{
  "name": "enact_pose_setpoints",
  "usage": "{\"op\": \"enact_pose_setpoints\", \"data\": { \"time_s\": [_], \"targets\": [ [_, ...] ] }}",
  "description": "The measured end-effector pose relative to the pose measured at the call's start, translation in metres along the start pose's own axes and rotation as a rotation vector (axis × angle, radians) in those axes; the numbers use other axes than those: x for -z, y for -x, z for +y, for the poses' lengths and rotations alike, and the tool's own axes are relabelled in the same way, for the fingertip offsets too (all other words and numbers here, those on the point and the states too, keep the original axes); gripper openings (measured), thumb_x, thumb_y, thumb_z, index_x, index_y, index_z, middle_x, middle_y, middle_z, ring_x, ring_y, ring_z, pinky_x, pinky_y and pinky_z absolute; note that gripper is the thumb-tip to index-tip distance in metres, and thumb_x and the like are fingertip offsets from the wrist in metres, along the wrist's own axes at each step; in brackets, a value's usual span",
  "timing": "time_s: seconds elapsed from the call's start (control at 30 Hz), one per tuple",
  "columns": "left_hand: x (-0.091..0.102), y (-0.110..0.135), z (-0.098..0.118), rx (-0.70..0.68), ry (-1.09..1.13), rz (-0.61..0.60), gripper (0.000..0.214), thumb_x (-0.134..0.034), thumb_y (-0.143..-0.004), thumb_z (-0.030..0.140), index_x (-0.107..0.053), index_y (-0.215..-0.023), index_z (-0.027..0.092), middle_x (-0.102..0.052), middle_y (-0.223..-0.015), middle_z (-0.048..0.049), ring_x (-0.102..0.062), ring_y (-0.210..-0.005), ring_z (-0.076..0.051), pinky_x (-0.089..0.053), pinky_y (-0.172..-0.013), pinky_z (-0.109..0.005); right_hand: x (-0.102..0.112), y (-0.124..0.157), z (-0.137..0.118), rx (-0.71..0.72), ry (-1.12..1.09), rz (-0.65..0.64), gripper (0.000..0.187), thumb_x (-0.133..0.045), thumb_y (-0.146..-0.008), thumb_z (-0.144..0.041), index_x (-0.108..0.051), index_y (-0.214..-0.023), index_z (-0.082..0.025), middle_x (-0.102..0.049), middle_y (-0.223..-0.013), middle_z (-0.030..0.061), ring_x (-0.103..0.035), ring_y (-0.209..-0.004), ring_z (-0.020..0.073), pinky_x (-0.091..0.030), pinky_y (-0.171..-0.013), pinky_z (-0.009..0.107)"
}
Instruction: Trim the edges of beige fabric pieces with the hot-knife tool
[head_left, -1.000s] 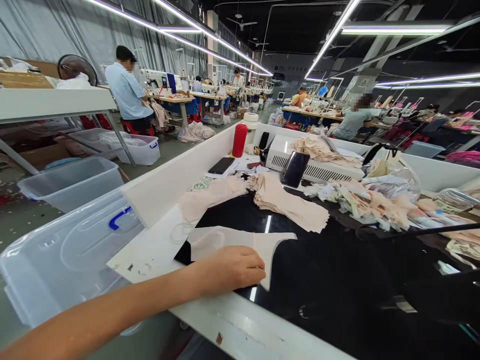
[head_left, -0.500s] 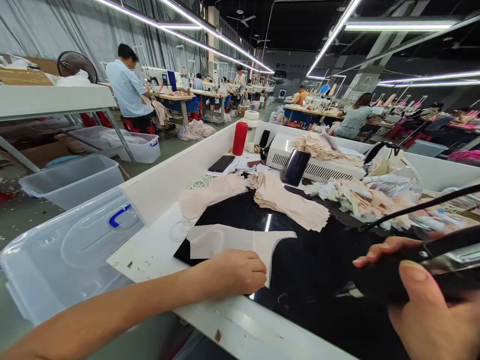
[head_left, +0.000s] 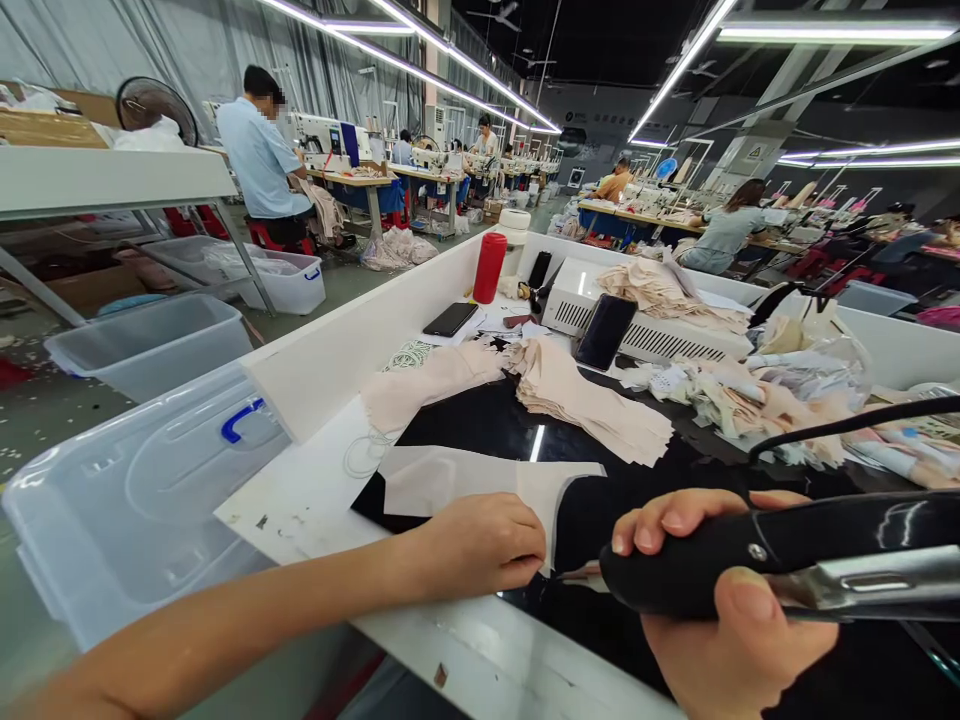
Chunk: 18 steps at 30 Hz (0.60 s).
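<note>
A pale, flat fabric piece (head_left: 465,480) with a curved cut edge lies on the glossy black glass of the table (head_left: 480,425), near its white front rim. The left hand (head_left: 487,540) presses down on the piece, fingers curled, its grip holding nothing. The right hand (head_left: 720,620) has its grip closed round a smooth black cutting tool (head_left: 757,555) with a metal trigger bar, whose tip meets the fabric's edge. Behind lie a stack of beige fabric pieces (head_left: 592,400) and a red cylinder (head_left: 489,268).

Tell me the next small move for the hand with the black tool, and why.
Probably ease the black tool in the right hand leftward: its tip sits just short of the pale fabric piece, which the left hand pins flat on the black worktop.
</note>
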<state>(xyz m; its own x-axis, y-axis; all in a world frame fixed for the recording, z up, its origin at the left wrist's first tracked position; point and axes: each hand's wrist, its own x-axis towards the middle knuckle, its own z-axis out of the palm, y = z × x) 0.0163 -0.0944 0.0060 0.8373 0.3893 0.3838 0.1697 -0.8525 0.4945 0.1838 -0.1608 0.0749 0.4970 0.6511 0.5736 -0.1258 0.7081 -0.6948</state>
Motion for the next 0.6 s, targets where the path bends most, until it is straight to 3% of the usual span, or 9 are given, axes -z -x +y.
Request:
{"op": "enact_pose_setpoints", "data": {
  "time_s": [0.4, 0.6],
  "targets": [
    [-0.0073, 0.0008, -0.0038, -0.046, -0.078, 0.035, 0.012, -0.063, -0.096, 0.01, -0.07, -0.088, 0.016, -0.075, -0.097, -0.0028, -0.068, -0.091, -0.017, -0.051, -0.085, -0.025, -0.0046, 0.0027, 0.0079, 0.018, 0.093, 0.016, 0.041, -0.082, -0.074, -0.04, -0.055, -0.1, -0.024, -0.061, -0.069, -0.0046, -0.055, -0.051, 0.0153, -0.053, -0.04, 0.031],
    [-0.0021, -0.0009, -0.0037, -0.054, -0.083, 0.006, 0.014, -0.059, -0.104, 0.02, -0.071, -0.099, 0.015, -0.075, -0.1, -0.0045, -0.068, -0.095, -0.018, -0.052, -0.089, -0.027, -0.0053, 0.0037, 0.007, 0.027, 0.101, -0.003, 0.041, -0.081, -0.077, -0.04, -0.053, -0.102, -0.024, -0.06, -0.07, -0.0047, -0.056, -0.051, 0.015, -0.053, -0.04, 0.03]
  ]
}}
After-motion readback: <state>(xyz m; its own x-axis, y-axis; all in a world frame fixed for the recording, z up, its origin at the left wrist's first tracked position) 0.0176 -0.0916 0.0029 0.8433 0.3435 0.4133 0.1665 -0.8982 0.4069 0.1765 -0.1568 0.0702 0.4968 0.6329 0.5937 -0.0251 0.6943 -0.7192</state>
